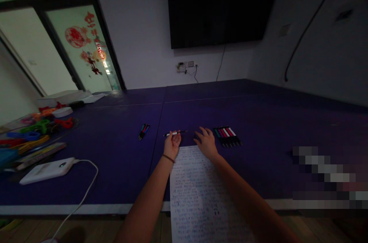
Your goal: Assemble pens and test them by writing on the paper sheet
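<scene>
Left hand (172,144) pinches a pen (176,133) level; right hand (206,142) lies spread wide on my sheet (198,189), probably steadying it, spare pens (227,136) at two o'clock.

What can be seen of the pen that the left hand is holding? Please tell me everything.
The slim pen with a white barrel and dark ends looks like plastic. It lies almost level, its thin dark end pointing right. The fingers of the left hand pinch its left part. It is over the dark blue table, just past the top edge of the written white paper sheet. The open right hand is near its tip but seems not to touch it.
</scene>
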`<control>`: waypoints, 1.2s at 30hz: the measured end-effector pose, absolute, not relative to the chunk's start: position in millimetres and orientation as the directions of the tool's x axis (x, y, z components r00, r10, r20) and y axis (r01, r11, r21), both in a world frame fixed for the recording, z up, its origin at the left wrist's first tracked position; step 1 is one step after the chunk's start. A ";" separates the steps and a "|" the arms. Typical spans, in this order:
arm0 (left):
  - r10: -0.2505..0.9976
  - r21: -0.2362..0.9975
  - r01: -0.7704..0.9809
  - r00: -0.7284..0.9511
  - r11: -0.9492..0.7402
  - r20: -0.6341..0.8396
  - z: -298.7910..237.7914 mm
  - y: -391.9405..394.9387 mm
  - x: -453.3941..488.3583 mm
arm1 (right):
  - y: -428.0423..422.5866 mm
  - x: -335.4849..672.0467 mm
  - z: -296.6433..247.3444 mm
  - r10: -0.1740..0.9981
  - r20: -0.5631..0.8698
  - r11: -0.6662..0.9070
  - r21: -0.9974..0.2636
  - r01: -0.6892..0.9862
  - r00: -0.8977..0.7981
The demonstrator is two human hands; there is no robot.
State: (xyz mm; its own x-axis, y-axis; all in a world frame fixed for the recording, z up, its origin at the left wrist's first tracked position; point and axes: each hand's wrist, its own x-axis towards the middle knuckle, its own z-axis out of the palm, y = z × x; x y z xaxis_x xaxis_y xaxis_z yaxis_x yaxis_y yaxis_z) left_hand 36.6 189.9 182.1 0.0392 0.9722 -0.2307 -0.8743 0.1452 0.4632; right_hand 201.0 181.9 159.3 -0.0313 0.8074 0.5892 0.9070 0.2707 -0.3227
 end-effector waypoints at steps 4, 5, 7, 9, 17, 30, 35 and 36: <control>0.970 0.439 -0.888 0.032 0.139 -0.241 183.2 188.6 37.7 | 181.5 196.7 151.8 0.850 0.516 0.250 -0.217 0.944 -0.106; 0.969 0.435 -0.889 0.032 0.139 -0.245 183.4 188.5 38.0 | 181.7 196.4 151.0 0.860 0.496 0.255 -0.210 0.944 -0.122; 0.967 0.433 -0.890 0.035 0.145 -0.252 184.0 188.6 38.3 | 182.5 196.5 150.5 0.869 0.472 0.275 -0.214 0.937 -0.147; 0.967 0.436 -0.888 0.037 0.148 -0.253 184.4 188.8 38.4 | 183.2 197.1 151.1 0.871 0.463 0.295 -0.229 0.928 -0.162; 0.966 0.431 -0.891 0.030 0.142 -0.258 183.5 189.7 38.8 | 181.3 195.9 157.3 0.885 0.422 0.347 -0.321 0.881 -0.195; 0.963 0.453 -0.881 0.010 0.135 -0.268 180.1 192.8 39.4 | 186.8 191.4 157.0 0.840 0.543 0.490 -0.766 0.415 0.011; 0.961 0.454 -0.880 0.010 0.139 -0.276 179.7 193.1 39.7 | 187.9 190.3 159.8 0.833 0.548 0.510 -0.811 0.286 0.070; 0.961 0.457 -0.879 0.009 0.139 -0.275 179.8 193.0 39.7 | 188.2 190.6 160.7 0.837 0.542 0.506 -0.821 0.264 0.082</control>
